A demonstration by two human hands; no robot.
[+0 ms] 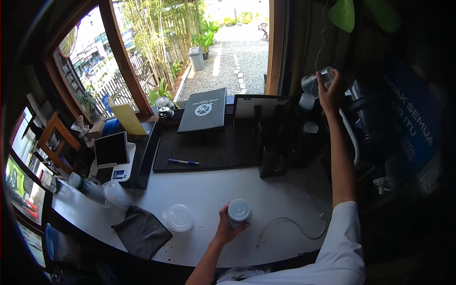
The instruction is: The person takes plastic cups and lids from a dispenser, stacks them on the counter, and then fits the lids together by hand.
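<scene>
My left hand [228, 230] is wrapped round a translucent plastic cup [239, 210], low over the white counter; its round end faces up. My right hand [331, 92] is raised at the far right, fingers closed round a clear plastic cup [315, 83] tipped on its side. Just below that cup stands a column of pale plastic cups [307, 101], beside another column with a clear top [310, 127]. Left of my left hand, a clear round plastic container [179, 217] sits on the counter.
A dark cloth [141, 232] and a thin white cable [289, 219] lie on the counter [213, 185]. Behind are a black mat with a blue pen [184, 162], a dark menu folder [204, 110] and a black organiser [271, 162]. A tablet stand [113, 154] is at left.
</scene>
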